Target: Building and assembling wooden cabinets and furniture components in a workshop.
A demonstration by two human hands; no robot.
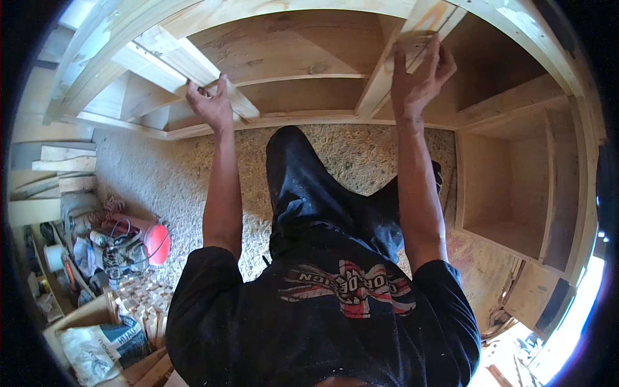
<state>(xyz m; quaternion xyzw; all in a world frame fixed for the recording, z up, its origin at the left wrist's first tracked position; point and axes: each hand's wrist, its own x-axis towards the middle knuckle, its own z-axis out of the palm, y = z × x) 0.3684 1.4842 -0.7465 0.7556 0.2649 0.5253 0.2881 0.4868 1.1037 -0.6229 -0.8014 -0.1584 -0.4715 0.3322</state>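
A pale wooden frame [316, 118] with shelf compartments spans the upper view. My left hand [210, 103] is closed on the edge of a light wooden board [177, 61] that slants down across the left part of the frame. My right hand [420, 79] is raised to a second upright board [374, 97] on the right, its thumb and fingers around the board's edges. Both arms are stretched forward above my bent legs in dark trousers, and the far sides of both boards are hidden.
A wooden cabinet box [503, 187] stands at the right. At the lower left lie a red cylindrical item [157, 244] with hoses and tools, small wood offcuts [138, 290] and a white sack [87, 355]. Planks [64, 161] lean at the left. The rough floor [155, 184] lies beneath me.
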